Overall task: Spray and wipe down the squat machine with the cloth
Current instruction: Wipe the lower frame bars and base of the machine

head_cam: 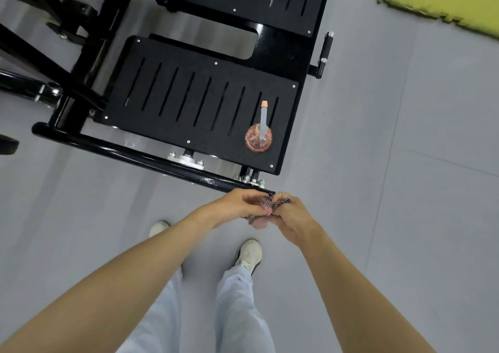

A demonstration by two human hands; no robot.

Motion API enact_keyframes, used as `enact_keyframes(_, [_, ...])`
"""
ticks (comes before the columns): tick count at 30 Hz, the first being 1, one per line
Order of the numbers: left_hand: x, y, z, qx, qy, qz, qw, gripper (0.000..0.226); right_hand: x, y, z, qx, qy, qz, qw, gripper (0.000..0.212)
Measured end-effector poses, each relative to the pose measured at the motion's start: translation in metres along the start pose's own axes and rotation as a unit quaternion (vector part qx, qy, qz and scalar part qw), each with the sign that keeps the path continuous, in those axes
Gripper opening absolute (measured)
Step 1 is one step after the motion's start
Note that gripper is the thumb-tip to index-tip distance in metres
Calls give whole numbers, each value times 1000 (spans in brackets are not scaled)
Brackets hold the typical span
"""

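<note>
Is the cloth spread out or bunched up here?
Bunched: the cloth is a small wad pinched between the left hand and the right hand.

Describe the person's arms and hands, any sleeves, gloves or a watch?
The left hand and right hand wear no gloves. Both arms are bare with no sleeves in view, and neither wrist shows a watch or bracelet.

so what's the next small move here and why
Probably free the right hand, keep the cloth in the left hand, and reach for the bottle: both hands now grip the bunched cloth, while the bottle stands untouched on the footplate.
</note>
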State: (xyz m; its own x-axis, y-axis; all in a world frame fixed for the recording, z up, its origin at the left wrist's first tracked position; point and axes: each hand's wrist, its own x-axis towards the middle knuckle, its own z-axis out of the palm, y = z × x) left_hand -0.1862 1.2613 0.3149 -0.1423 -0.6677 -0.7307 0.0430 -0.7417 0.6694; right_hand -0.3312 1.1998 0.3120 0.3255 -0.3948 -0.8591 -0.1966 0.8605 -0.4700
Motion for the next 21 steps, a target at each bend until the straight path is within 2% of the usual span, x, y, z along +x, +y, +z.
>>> enact_keyframes(3, [-10,9,-1,6,-47,-17,999,35,-16,-12,5,-22,-14,-17,1000,38])
enact_keyframes(5, [-11,9,-1,14,-45,-14,999,25,-19,-15,5,-36,-10,-23,999,39])
enact_keyframes(7, [-8,10,0,3,15,13,1000,11,-17,-15,7,-54,-15,-26,998,42])
enact_keyframes(9, [-6,10,-7,-12,76,26,997,16,-13,-12,9,-85,-8,-33,996,56])
enact_keyframes(12, [-2,2,-26,14,110,34,993,18,-10,-13,11,-115,14,-38,993,73])
enact_keyframes(15, [-5,3,-39,62,124,40,990,13,-11,-15,14,-141,41,-47,988,59])
enact_keyframes(18, [-11,9,-45,91,149,60,983,24,-13,-15,23,-145,45,-31,988,39])
enact_keyframes(21, [-16,12,-58,120,185,82,972,26,-18,-16,40,-143,31,-23,989,35])
